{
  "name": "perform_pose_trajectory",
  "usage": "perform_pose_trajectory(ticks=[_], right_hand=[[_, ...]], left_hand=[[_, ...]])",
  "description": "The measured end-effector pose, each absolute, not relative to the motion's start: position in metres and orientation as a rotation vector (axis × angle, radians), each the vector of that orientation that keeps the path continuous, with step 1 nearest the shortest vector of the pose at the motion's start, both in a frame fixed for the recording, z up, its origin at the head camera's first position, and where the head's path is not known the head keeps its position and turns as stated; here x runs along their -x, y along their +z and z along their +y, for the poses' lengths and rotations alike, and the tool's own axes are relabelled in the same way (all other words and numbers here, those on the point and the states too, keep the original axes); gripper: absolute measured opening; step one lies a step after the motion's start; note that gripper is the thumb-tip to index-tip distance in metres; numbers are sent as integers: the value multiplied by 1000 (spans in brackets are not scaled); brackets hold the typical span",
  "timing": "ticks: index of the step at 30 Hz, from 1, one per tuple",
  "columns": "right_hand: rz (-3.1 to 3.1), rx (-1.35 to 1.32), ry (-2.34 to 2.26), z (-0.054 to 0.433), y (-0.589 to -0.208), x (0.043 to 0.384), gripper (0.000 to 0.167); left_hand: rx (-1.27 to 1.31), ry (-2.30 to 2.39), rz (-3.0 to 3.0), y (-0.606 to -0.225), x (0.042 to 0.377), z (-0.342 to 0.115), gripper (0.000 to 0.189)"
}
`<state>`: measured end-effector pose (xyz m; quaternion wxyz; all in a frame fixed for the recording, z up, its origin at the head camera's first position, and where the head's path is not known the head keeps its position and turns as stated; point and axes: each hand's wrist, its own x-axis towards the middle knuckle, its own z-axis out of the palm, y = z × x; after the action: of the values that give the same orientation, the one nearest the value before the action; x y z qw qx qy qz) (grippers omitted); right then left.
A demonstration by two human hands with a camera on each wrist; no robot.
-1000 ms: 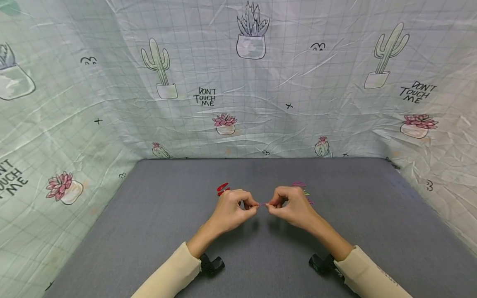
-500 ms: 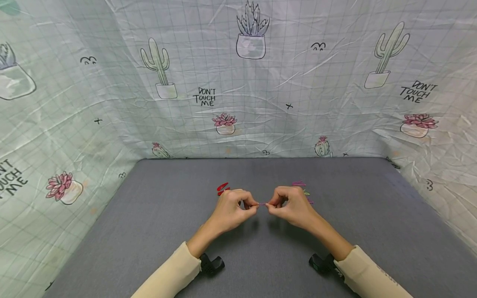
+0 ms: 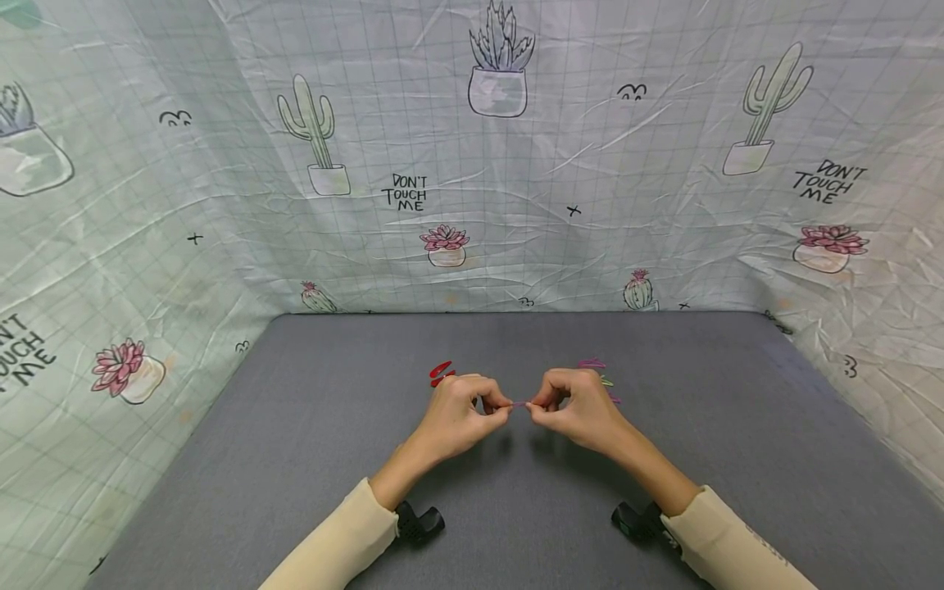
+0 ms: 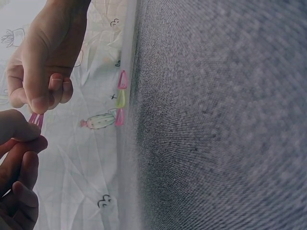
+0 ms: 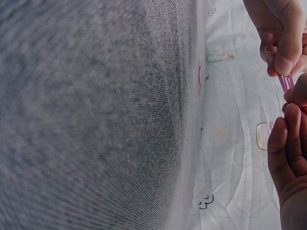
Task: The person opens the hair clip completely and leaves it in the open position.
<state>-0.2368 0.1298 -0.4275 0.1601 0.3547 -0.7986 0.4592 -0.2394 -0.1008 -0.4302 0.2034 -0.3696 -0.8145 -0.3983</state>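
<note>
one left hand (image 3: 468, 412) | right hand (image 3: 578, 406) | both pinch slim slotted purple clip (image 3: 519, 404) | textured tabletop (image 3: 519, 524)

From the head, we look forward and down on the grey table (image 3: 472, 524) from above its near side, well back, taking in the curtain (image 3: 361, 246) beyond it. From each wrist, we look across the table, low and close, tipped sideways, toward that curtain; both wrist views share the pink clip (image 5: 286, 83) above the table.
</note>
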Motion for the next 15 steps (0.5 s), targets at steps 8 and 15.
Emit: perform_pose_trajectory(ticks=[8,15], right_hand=[[-2282,-1014,1316,130,-428,237,33],[-2265,-1029,1315,130,-429,238,32]], left_hand=[[1036,-1117,-2268,-430,240,-101,15],[1050,-1125,-2241,-430,240,-101,14]])
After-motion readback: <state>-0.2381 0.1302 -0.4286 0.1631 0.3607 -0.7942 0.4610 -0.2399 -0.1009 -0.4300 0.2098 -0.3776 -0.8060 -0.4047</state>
